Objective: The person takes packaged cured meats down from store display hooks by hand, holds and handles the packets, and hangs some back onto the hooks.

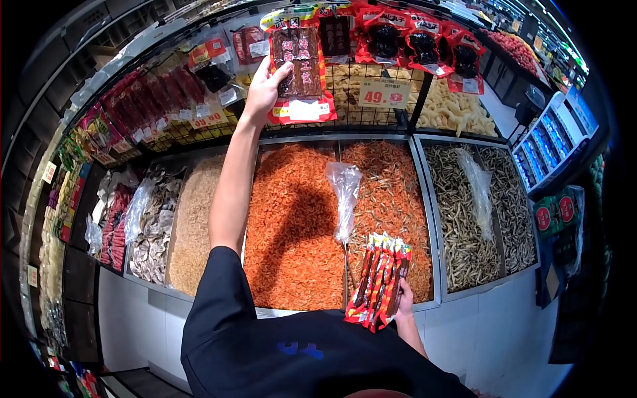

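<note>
My left hand (267,87) is raised to the rack, its thumb across the front of a red-edged packet of dark brown food (297,69) with a clear window. That packet is at the hanging row; whether it still hangs from a hook I cannot tell. Low on the right, my right hand (403,302) grips several slim red-and-yellow packets of dark sticks (379,282), held fanned together in front of my chest. Most of its fingers are hidden behind them. Below my left arm lies a bin of small orange dried shrimp (292,225).
More red packets (408,40) hang along the wire rack (265,132), beside a price sign (384,93). A plastic-wrapped scoop handle (344,199) stands in the shrimp. Bins of small dried fish (464,225) lie right, pale dried shrimp (196,219) left. A blue-and-white display (554,142) stands far right.
</note>
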Motion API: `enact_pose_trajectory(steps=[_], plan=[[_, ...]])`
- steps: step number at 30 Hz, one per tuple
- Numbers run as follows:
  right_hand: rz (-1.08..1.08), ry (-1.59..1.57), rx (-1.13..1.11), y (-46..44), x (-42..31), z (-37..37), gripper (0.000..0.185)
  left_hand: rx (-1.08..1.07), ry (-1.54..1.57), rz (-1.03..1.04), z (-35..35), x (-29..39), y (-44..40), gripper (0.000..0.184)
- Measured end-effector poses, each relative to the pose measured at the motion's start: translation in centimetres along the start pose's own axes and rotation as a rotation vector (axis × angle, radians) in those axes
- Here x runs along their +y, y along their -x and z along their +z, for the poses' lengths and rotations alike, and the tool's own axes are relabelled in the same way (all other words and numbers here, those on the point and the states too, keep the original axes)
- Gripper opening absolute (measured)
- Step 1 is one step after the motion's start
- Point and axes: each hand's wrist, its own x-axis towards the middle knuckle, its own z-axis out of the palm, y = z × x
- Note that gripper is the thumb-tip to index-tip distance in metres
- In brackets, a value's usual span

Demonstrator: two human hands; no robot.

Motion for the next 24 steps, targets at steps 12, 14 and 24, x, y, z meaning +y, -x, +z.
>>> enact_pose_trajectory(steps=[12, 14, 24], plan=[[0.019, -0.025, 0.012, 0.0, -0.1, 0.3, 0.053, -0.005, 0.025, -0.003, 0.2, 0.5, 0.1, 0.033], [0.023, -0.030, 0.008, 0.0, -0.1, 0.2, 0.054, -0.006, 0.019, -0.001, 0.3, 0.8, 0.2, 0.032], [0.027, -0.039, 0.006, -0.1, 0.1, -0.3, 0.052, 0.088, -0.001, -0.140, 1.2, 3.9, 0.3, 0.026]])
